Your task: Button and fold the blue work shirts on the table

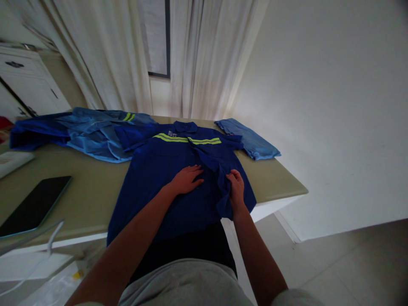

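A dark blue short-sleeved work shirt with a yellow-green reflective stripe across the chest lies front up, its collar away from me. The lower part of the shirt hangs over the near table edge. My left hand rests flat on the shirt's middle, fingers stretched out. With my right hand I pinch the front edge of the shirt's right-hand panel, which is lifted and bunched in folds. Part of the cloth under my right fingers is hidden.
Crumpled blue garments lie at the table's back left, touching the shirt's sleeve. A folded light blue garment is at the back right. A black tablet lies at the left, near a white cable. The wall stands right of the table.
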### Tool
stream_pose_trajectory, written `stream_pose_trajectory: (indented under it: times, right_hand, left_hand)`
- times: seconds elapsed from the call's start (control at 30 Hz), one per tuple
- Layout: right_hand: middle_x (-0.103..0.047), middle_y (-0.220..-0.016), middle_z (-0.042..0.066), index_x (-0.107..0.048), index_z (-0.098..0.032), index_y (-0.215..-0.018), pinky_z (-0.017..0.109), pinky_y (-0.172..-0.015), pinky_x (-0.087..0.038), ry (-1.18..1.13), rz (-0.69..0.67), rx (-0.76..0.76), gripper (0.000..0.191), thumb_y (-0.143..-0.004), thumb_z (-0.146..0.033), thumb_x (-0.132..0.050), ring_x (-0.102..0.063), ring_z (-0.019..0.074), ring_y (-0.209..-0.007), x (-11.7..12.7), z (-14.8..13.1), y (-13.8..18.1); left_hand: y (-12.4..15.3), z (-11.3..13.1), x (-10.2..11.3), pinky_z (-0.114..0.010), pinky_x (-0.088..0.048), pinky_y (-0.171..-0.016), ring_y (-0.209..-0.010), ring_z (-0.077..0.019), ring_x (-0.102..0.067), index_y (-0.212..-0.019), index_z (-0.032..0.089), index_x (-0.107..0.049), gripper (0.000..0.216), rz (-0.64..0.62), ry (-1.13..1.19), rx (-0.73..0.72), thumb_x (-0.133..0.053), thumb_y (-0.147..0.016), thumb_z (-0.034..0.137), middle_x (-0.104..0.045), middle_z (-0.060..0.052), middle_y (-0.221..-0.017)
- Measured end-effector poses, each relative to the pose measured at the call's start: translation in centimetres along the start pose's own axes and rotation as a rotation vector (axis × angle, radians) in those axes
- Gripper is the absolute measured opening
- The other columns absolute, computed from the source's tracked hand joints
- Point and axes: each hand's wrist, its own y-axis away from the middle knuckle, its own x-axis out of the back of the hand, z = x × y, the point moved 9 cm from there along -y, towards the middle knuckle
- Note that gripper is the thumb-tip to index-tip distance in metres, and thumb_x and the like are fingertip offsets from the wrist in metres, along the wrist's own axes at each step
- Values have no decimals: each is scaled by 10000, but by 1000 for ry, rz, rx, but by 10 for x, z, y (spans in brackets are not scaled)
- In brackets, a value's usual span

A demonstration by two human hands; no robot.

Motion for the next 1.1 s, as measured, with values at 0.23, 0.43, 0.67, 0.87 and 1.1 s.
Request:
stream_pose_trajectory:
  times: [0.23,0.43,0.67,0.87,1.1]
  right_hand:
    - [-407,-598,-122,-574,-241,-929,228,-503,-305,49,-14,33,441,-560,-344,-791,-360,83,-508,-1,-1,-1]
    - [-420,-614,-117,-569,-238,-924,216,-509,-302,31,-38,71,431,-568,-345,-787,-371,78,-516,-2,-2,-1]
    - [-416,-628,-111,-567,-245,-932,224,-513,-303,58,-54,93,421,-580,-346,-775,-358,86,-526,-3,-3,-3]
    - [-395,-624,-114,-558,-239,-923,227,-522,-281,58,-54,110,409,-581,-339,-759,-336,84,-524,-5,-3,-3]
    - [-364,-619,-108,-555,-240,-913,239,-533,-289,138,-95,170,352,-628,-366,-719,-324,97,-529,-11,-9,1]
  left_hand:
    - [-1,-1,-2,-485,-336,-1246,-1508,-311,-435,-1483,169,-575,562,-1,-11,-3,-449,-1044,498,-467,-155,-1619]
    - [-1,0,-1,-479,-333,-1251,-1511,-302,-432,-1478,157,-576,561,3,-19,-5,-464,-1041,491,-467,-160,-1618]
    - [0,2,1,-481,-330,-1256,-1519,-302,-417,-1496,132,-554,572,-19,-46,2,-466,-1045,474,-448,-174,-1627]
    - [-2,-4,-5,-478,-349,-1245,-1515,-274,-428,-1494,167,-557,483,-9,-35,11,-377,-1065,298,-475,-133,-1619]
    - [-1,-1,-2,-462,-350,-1241,-1517,-264,-425,-1485,159,-560,486,9,-36,28,-373,-1073,335,-488,-141,-1609]
